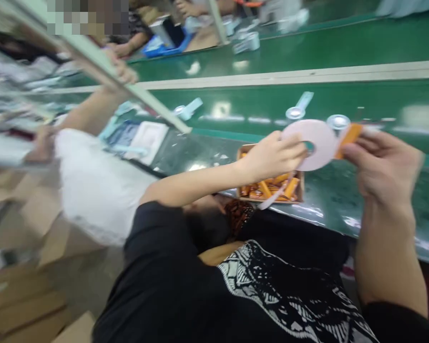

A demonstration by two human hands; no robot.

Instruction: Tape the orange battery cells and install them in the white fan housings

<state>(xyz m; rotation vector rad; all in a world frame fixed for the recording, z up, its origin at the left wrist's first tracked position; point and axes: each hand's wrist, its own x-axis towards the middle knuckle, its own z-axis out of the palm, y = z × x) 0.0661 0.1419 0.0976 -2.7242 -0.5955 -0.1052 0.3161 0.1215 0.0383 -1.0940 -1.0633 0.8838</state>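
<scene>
My left hand (273, 155) grips a flat white roll of tape (320, 143) by its left edge, with the fingers curled round it. My right hand (382, 166) pinches a small orange piece (348, 138) against the roll's right edge. Both hands hover above a shallow cardboard box (302, 188) that holds several orange pieces. A loose strip of tape (271, 200) hangs down below the roll. The picture is smeared by motion.
A green conveyor belt (307, 47) runs across the back, carrying small pale blue and white parts (296, 110). To my left sits a co-worker in a white top (93, 186), one arm reaching toward the belt. Cardboard boxes (21, 295) lie on the floor at lower left.
</scene>
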